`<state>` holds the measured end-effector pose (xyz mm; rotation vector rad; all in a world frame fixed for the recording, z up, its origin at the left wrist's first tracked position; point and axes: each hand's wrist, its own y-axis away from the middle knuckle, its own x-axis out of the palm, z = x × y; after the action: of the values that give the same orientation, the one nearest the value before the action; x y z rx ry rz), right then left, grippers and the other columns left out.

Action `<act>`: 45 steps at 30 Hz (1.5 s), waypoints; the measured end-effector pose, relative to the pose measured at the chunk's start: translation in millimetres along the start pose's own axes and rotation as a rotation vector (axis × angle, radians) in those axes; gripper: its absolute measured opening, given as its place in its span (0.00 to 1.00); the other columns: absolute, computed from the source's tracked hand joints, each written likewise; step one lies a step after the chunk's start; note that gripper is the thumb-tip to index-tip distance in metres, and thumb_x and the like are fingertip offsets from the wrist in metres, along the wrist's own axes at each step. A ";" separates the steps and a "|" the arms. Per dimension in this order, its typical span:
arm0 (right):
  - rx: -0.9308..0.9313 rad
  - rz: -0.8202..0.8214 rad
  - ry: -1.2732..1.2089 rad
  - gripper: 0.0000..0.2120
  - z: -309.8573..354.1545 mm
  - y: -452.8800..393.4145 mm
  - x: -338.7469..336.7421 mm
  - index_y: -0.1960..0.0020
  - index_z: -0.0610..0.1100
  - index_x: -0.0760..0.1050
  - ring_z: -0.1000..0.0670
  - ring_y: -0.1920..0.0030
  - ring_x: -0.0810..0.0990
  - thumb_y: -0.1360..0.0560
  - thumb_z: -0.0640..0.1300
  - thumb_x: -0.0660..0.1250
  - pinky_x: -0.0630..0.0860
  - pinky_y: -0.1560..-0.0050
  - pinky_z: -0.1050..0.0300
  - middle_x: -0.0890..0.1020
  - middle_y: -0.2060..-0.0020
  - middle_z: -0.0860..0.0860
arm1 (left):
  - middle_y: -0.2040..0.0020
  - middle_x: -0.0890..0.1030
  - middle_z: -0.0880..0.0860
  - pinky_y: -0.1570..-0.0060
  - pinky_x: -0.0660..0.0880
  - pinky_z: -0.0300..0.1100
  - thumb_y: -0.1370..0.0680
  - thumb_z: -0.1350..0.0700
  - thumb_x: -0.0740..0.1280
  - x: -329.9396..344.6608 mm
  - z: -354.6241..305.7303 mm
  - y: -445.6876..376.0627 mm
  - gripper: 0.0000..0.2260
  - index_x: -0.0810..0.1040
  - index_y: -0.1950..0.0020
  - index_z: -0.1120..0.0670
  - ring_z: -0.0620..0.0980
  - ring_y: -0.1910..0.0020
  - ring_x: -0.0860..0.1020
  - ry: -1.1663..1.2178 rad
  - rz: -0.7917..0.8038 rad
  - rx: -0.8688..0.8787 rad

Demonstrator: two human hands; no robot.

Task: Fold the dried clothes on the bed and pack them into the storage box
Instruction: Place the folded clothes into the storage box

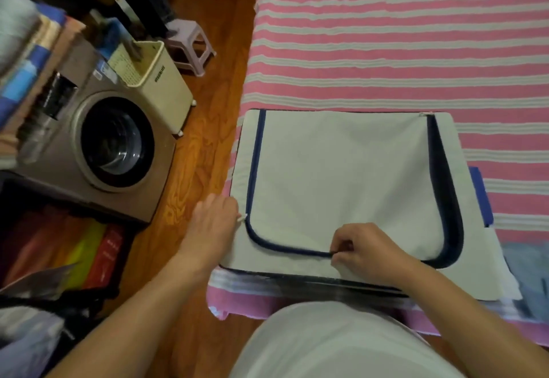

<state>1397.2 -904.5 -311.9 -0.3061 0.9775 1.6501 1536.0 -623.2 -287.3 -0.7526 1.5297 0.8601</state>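
The storage box [341, 169] is lying flat on the near end of the striped bed [386, 50], its white lid panel facing up and framed by a dark blue zipper [285, 249]. The right hand [368, 254] is sitting on the box's near edge, fingers curled and pinching what looks like the zipper pull at the middle of the front run, probably to work the lid panel along its track. The left hand [215, 226] is resting at the box's near-left corner, fingers fairly straight and holding nothing, apparently bracing the soft fabric taut so the slider does not drag it. A blue-grey garment [525, 270] is lying just right of the box, seemingly waiting for packing.
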 end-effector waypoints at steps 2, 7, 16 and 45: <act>0.025 0.058 0.023 0.02 6.0 -6.1 -5.4 0.61 0.54 0.81 0.59 0.62 0.79 0.31 0.47 0.73 0.78 0.59 0.62 0.82 0.64 0.60 | 0.56 0.76 0.52 0.59 0.69 0.47 0.24 0.61 0.71 2.8 16.4 -42.4 0.07 0.75 0.53 0.52 0.52 0.57 0.72 -0.098 -0.061 0.137; 0.119 0.152 -0.055 0.06 13.4 -10.7 -23.2 0.63 0.54 0.81 0.59 0.62 0.80 0.31 0.45 0.76 0.76 0.60 0.66 0.82 0.64 0.61 | 0.50 0.78 0.54 0.54 0.75 0.49 0.22 0.61 0.69 -1.5 23.0 -169.3 0.07 0.75 0.46 0.53 0.56 0.50 0.77 -0.240 -0.147 0.257; 0.209 0.175 -0.222 0.02 46.2 11.2 -73.9 0.56 0.49 0.83 0.56 0.60 0.81 0.26 0.44 0.74 0.79 0.54 0.61 0.84 0.59 0.52 | 0.44 0.78 0.60 0.47 0.79 0.56 0.19 0.62 0.64 4.9 9.1 -290.6 0.10 0.76 0.38 0.57 0.63 0.47 0.79 0.230 -0.115 0.025; 0.340 -0.368 0.693 0.33 -109.3 -140.0 -173.8 0.18 0.47 0.44 0.38 0.20 0.48 0.18 0.43 0.57 0.50 0.23 0.40 0.48 0.19 0.46 | 0.17 0.54 0.54 0.22 0.51 0.60 0.17 0.36 0.43 14.3 -13.9 -326.2 0.29 0.48 0.17 0.43 0.61 0.19 0.53 -0.172 0.197 0.247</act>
<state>1549.1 -1100.7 -327.6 -0.8032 1.5823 1.0200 1802.8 -805.5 -336.1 -0.3435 1.5370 0.8375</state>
